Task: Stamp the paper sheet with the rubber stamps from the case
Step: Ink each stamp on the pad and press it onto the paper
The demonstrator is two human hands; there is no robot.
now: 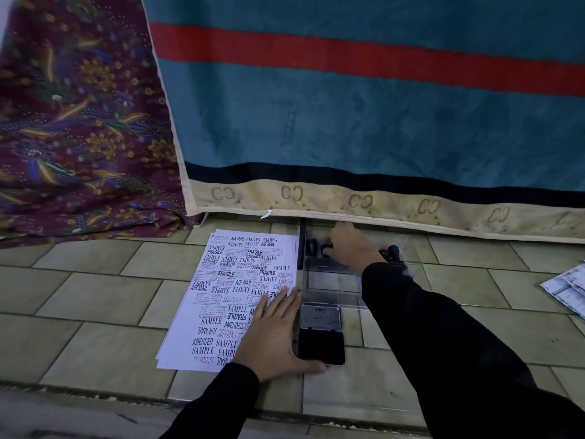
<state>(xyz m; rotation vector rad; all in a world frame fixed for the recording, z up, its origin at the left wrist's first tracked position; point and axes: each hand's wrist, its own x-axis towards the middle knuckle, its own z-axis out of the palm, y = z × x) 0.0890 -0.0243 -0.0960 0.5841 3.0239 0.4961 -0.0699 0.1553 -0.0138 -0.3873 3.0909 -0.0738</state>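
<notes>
Head view: left hand (273, 335) spread flat on smooth paper sheet (231, 293) inked "SAMPLE", "FRAGILE"; right hand (349, 245), at one o'clock, pinching black rubber stamp (326, 248) in clear plastic case (335, 280).

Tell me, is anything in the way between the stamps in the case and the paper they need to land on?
Nothing visible blocks the path. The right hand is already at the stamps in the clear case, which sits right beside the paper sheet. The left hand covers only the sheet's near right corner.
</notes>
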